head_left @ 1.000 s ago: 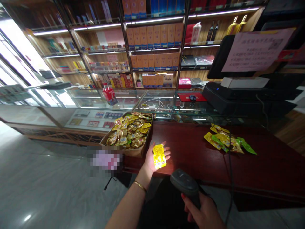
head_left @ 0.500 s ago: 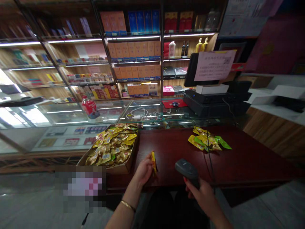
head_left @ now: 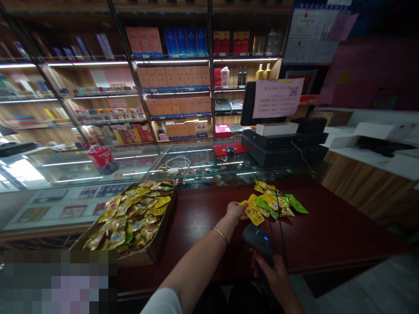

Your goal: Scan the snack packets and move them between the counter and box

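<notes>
My left hand (head_left: 236, 211) reaches to the left edge of a small pile of snack packets (head_left: 273, 203), yellow, gold and green. Its fingers are closed on a yellow snack packet (head_left: 243, 204) that touches the pile. Wrapped around the handle of a dark barcode scanner (head_left: 257, 239) is my right hand (head_left: 271, 270); a blue light glows on the scanner's top. The scanner's head is just in front of the pile. To the left, an open cardboard box (head_left: 147, 256) is filled with many more gold and yellow packets.
Dark red desk (head_left: 196, 218) beneath everything. A cable (head_left: 280, 226) runs across it by the pile. Behind stand a glass counter (head_left: 147, 168), a red-labelled bottle (head_left: 102, 158), a mouse (head_left: 230, 150) and a monitor (head_left: 248, 104) with a paper sign (head_left: 278, 98).
My left hand has moved right and forward, carrying the yellow packet from the desk's front to the pile. The scanner's blue light now shows. The view has shifted slightly.
</notes>
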`<state>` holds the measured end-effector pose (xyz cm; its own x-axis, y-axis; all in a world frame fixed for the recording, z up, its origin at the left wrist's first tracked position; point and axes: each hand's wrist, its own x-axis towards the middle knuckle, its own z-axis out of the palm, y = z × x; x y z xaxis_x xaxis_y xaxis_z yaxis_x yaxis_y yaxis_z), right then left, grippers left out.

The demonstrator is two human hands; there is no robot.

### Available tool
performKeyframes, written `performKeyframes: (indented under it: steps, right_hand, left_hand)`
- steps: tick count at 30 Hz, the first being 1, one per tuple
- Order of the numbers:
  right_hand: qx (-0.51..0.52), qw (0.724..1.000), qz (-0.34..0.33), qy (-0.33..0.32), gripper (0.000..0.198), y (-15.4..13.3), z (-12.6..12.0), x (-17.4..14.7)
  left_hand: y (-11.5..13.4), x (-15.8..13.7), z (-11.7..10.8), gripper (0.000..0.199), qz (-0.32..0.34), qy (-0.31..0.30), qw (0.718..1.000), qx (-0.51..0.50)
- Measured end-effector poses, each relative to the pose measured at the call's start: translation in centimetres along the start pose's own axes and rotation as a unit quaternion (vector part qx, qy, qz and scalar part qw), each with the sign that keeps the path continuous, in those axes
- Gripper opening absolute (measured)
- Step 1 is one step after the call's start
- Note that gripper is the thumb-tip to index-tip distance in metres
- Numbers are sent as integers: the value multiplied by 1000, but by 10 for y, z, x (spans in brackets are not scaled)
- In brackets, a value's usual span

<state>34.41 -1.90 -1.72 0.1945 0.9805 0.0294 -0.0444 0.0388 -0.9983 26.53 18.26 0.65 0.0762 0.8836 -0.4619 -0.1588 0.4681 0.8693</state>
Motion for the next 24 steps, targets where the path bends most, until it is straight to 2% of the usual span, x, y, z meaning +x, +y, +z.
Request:
performKeyframes:
  steps: [5,8,10,12,14,15,16,18,19,21,23,24]
  right_hand:
    - [-4,999,26,39,67,-5,-1,-4]
    - [-24,997,47,55,71,-6,-7,-8]
    - [-43,997,53,39,67,-6,-13,-9]
    - [-45,997,55,23,62,-5,-18,-8]
    - [-24,998,57,21,61,-4,-20,-6]
    - [-11,998,59,25,61,-4,-19,-6]
    - [2,998,63,27,62,-4,-19,-5]
    - [18,997,76,23,64,-7,-16,-5]
    - [22,996,80,17,64,-9,-14,-5]
    - [21,997,74,8,64,-13,-11,-5]
    - [14,998,58,10,64,-15,-8,-4]
    - [8,999,53,10,63,-15,-7,-4]
  left_hand:
    - [-5,23,55,59,-7,9,1000,13]
    - [-6,22,73,61,-1,-1,1000,17]
    - [-2,18,71,57,6,-4,999,31]
    - [7,10,50,50,29,7,998,48]
    - [22,-10,6,46,112,16,990,82]
    - [32,-26,-25,45,197,11,973,121]
    - [43,-44,-59,43,285,8,944,167]
    - [69,-87,-136,32,376,57,891,248]
    - [83,-108,-175,28,397,98,869,279]
    - [108,-144,-248,22,382,176,839,345]
    - [122,-169,-305,18,317,224,828,404]
    - [124,-177,-326,17,289,231,825,428]
